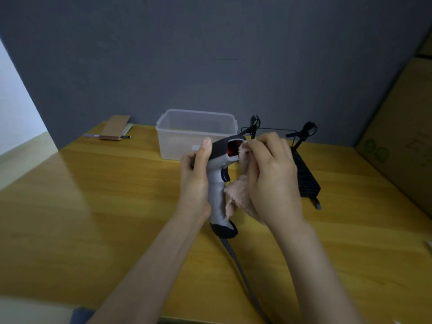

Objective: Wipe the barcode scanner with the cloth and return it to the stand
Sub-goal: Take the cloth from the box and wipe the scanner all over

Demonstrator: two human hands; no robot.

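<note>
The left hand is wrapping around the back of the barcode scanner, fingers curled shut on the upper grip with the thumb lying up along the dark head, and is holding it upright above the worktop so the red scan window is facing the other hand. The right hand is bunching the pink cloth in closed fingers and pressing a fold of it against that window; the rest of the cloth is hanging down beside the handle. Holding the scanner steady by the grip is likely leaving the front face free for wiping. The grey cable is trailing from the base toward the near edge. The black stand is sitting just behind the right hand, empty and within easy reach for the return. A clear plastic container is standing behind the scanner, with a pen farther left. Wiping seems underway; the return is not yet done.
</note>
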